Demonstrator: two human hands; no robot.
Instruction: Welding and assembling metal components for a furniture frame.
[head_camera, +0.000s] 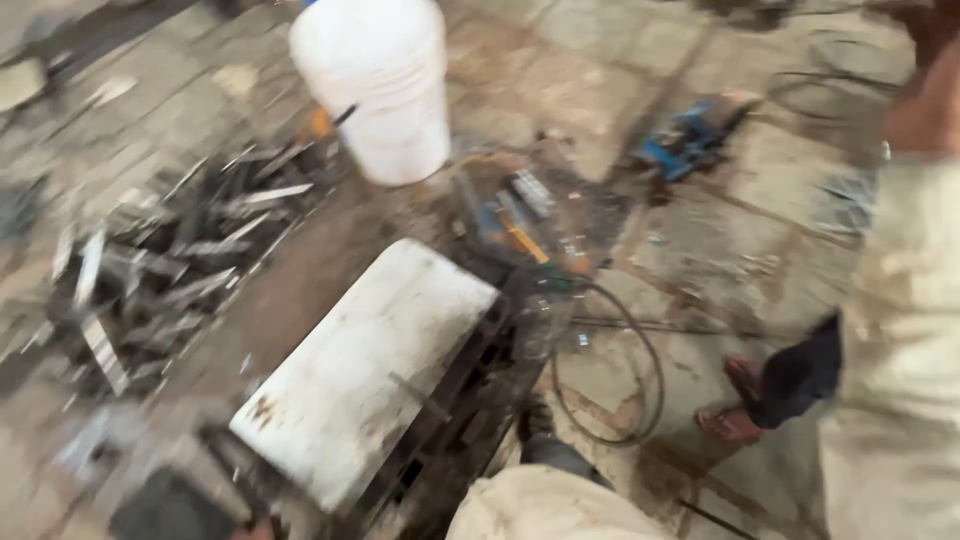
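Head view, blurred: neither of the person's hands shows, so their grip cannot be told, while a white slab (365, 370) lies flat on a dark frame beside scrap metal (170, 270).

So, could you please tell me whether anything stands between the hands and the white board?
Neither hand is in view, so that cannot be settled. The board lies ahead of the knee, with only a thin dark bar on it.
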